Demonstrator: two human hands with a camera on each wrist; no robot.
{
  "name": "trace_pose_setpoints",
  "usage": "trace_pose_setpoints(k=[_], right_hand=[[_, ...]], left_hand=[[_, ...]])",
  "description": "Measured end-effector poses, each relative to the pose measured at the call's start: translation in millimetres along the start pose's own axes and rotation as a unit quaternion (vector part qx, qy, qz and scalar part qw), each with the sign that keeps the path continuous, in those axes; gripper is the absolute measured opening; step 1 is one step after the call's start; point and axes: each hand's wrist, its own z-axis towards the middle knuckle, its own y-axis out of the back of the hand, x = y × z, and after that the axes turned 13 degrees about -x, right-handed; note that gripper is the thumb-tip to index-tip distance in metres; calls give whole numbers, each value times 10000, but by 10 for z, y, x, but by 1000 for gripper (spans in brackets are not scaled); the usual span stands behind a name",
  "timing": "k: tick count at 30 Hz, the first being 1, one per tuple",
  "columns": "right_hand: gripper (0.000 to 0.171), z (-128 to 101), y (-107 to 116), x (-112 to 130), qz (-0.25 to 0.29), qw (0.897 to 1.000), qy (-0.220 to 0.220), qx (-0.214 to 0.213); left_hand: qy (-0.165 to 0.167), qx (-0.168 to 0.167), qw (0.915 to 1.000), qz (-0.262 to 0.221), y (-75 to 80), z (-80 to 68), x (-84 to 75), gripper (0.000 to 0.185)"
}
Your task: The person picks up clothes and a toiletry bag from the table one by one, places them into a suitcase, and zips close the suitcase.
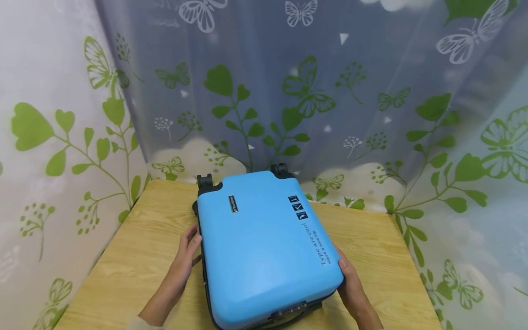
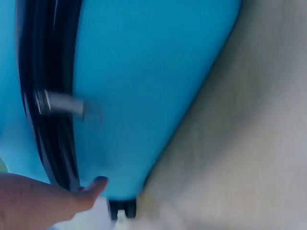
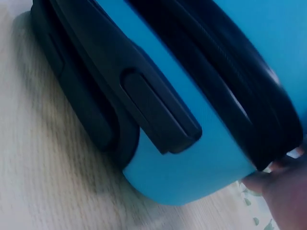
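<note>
Head view: my left hand (image 1: pixel 181 266) rests straight fingers on the blue suitcase (image 1: pixel 264 243), which lies flat mid-bench (image 1: pixel 136 256), zipped closed; my right hand (image 1: pixel 354 286) grasps its near right corner. Opening looks undone.

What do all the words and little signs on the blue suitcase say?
"Type are cool": large dark print on the lid of the blue suitcase, near its right edge.
"Have a nice trip": smaller line beside it, only just readable.
Three small dark square signs above those words: too small to make out.
Small dark brand plate on the lid: letters too small to read.
Wrist views: blurred, no text.
</note>
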Motion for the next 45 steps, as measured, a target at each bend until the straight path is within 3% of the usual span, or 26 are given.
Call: trace_pose_setpoints(k=[5,8,14,18,24,33,39,45], right_hand=[[69,-102,-29,51,4,9992,-143,-387],[65,-168,-64,57,-9,9982,-174,-576],[67,-295,-138,61,-82,9945,-351,-985],[70,-334,-167,73,-142,9925,-561,-1072],[74,-369,-205,96,-216,9888,-821,-1229],[85,-548,-329,102,-197,9712,-1201,-2047],[89,-574,-372,73,50,9649,-1333,-2262],[91,-537,-357,90,175,9665,-1325,-2190]], left_hand=[[-443,-250,9987,75,141,544,-117,74],[-523,-278,9982,81,208,804,-184,72],[-69,-23,9999,81,181,1091,-233,77],[171,67,9995,238,146,1189,-225,85],[169,203,9991,327,136,1300,-202,85],[310,264,9990,205,89,1421,-182,82],[316,313,9988,201,66,1442,-156,82],[211,310,9990,236,124,1383,-142,79]])
